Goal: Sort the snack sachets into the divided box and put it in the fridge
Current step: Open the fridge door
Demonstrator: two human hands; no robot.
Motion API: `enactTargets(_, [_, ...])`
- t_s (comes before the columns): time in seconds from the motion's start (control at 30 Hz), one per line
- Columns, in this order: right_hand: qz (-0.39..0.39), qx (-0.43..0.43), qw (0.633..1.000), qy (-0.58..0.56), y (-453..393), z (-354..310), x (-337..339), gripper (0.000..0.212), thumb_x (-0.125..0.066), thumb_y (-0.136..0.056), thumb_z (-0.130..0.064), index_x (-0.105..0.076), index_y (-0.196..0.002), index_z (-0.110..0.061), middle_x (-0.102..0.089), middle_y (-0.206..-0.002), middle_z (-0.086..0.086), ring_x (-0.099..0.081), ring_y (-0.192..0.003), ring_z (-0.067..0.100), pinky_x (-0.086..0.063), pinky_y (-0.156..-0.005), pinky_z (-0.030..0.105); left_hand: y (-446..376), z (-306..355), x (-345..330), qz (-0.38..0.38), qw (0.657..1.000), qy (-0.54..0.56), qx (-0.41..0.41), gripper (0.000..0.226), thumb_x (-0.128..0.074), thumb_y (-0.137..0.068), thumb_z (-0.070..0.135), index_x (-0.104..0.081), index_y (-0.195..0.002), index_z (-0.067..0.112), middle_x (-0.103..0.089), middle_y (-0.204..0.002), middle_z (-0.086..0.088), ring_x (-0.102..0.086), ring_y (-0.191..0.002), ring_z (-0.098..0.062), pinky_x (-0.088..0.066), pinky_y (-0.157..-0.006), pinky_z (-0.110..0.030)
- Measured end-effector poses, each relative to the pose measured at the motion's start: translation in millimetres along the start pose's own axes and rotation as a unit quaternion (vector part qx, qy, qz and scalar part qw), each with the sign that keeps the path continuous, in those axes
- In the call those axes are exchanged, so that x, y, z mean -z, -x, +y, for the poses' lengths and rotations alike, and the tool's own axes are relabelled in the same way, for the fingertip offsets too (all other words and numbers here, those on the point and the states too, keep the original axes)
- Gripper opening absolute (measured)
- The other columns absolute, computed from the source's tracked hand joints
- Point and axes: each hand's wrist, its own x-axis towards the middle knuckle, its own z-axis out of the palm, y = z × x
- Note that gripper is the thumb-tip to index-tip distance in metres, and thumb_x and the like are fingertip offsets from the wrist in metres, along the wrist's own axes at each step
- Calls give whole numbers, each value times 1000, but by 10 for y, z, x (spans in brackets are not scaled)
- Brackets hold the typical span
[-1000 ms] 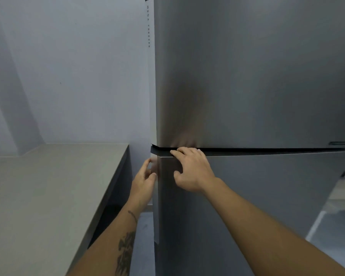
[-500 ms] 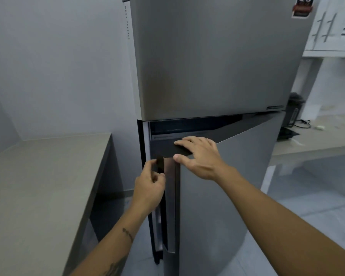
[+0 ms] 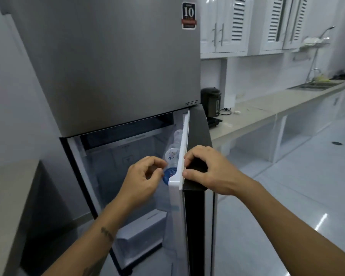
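A person stands at a grey fridge [image 3: 112, 62] with its lower door [image 3: 195, 206] swung open, right hand [image 3: 207, 172] gripping the door's top edge, left hand [image 3: 141, 180] loosely curled, holding nothing, beside bottles [image 3: 170, 158] in the door; the divided box is not in sight

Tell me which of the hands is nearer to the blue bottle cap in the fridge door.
Left. The left hand is right beside the blue bottle cap; the right hand grips the door's top edge on the outer side.
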Motion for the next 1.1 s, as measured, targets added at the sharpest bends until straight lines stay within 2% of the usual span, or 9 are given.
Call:
enactTargets(0.07, [-4, -21, 999, 31, 186, 124, 228, 39, -59, -72, -63, -59, -98, -34, -57, -104, -15, -53, -100, 7, -47, -91, 35, -226, 99, -255, -31, 999, 7, -18, 20, -54, -94, 7, -69, -99, 20, -67, -99, 7, -67, -91, -11, -55, -75, -19])
enactTargets(0.2, [-30, -102, 991, 77, 511, 425, 745, 63, -58, -71, -69, -52, -124, -34, -53, -127, -13, -53, -111, 9, -48, -98, 34, -777, 284, -867, -92, 993, 12, -72, 28, -52, -96, 12, -68, -114, 27, -65, -113, 14, -61, -103, -1, -52, -90, -23])
enactTargets(0.3, [-45, -139, 980, 136, 620, 643, 1086, 72, -60, -73, -63, -46, -135, -29, -53, -133, -9, -53, -115, 13, -48, -99, 38, -1227, 430, -1384, -159, 975, -43, -148, 34, -49, -93, 33, -64, -124, 34, -57, -131, 15, -50, -122, -1, -38, -104, -27])
enactTargets(0.4, [-59, -170, 962, 207, 626, 891, 1365, 73, -64, -76, -56, -43, -139, -25, -48, -140, -7, -51, -121, 17, -47, -101, 40, -1600, 535, -1901, -200, 960, -90, -176, 44, -44, -91, 44, -60, -131, 34, -51, -140, 14, -44, -129, -2, -31, -109, -26])
enactTargets(0.5, [-62, -197, 940, 273, 593, 1176, 1586, 59, -67, -78, -49, -49, -128, -21, -47, -134, -6, -52, -116, 20, -49, -95, 39, -1862, 534, -2349, -173, 965, -61, -188, 44, -44, -92, 43, -61, -131, 31, -54, -140, 12, -43, -131, -2, -33, -112, -29])
enactTargets(0.6, [-49, -216, 920, 324, 528, 1503, 1780, 61, -66, -80, -53, -47, -128, -21, -46, -128, -2, -49, -115, 22, -44, -87, 33, -2069, 528, -2743, -145, 965, -58, -211, 44, -46, -92, 39, -60, -133, 29, -54, -140, 11, -43, -132, -4, -35, -113, -33])
enactTargets(0.83, [25, -224, 872, 435, 292, 2419, 2053, 68, -65, -76, -56, -41, -125, -16, -44, -119, 7, -46, -109, 28, -40, -98, 42, -2458, 717, -3590, -78, 964, -132, -218, 54, -34, -89, 49, -57, -134, 31, -53, -140, 13, -41, -134, -6, -29, -111, -35])
enactTargets(0.97, [50, -212, 875, 432, 228, 2972, 2327, 69, -62, -75, -55, -45, -130, -18, -49, -120, 3, -49, -111, 26, -40, -101, 39, -2726, 863, -3972, -76, 962, -171, -197, 54, -33, -89, 49, -56, -135, 31, -52, -141, 12, -40, -135, -6, -13, -119, -43])
enactTargets(1.1, [58, -219, 890, 395, 144, 3423, 2641, 79, -65, -77, -56, -41, -146, -25, -48, -140, -4, -44, -129, 21, -32, -111, 34, -3026, 991, -4243, -120, 962, -186, -162, 48, -44, -94, 39, -50, -141, 28, -46, -148, 9, -35, -139, -10, -14, -120, -44])
